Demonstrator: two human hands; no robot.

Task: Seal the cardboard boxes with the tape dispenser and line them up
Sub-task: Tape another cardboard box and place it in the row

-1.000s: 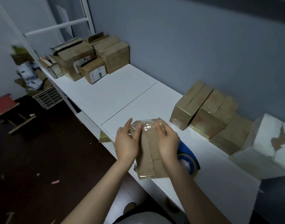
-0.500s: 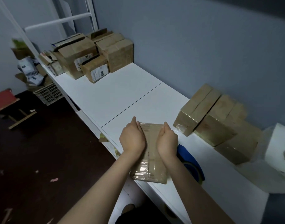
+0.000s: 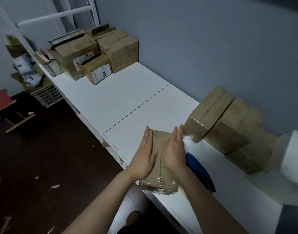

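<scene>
While the left hand [image 3: 144,156] and right hand [image 3: 174,152] lie flat, fingers straight, gripping nothing, on the box [image 3: 159,181] at the near edge of the table [image 3: 128,102], they should press evenly outward along the taped seam. The tape dispenser [image 3: 200,171] lies at the box's three o'clock, the sealed row [image 3: 229,129] at two.

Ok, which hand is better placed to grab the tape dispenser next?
Right, probably. The right hand rests on the box next to the blue tape dispenser; the left hand presses the box's opposite side.
</scene>
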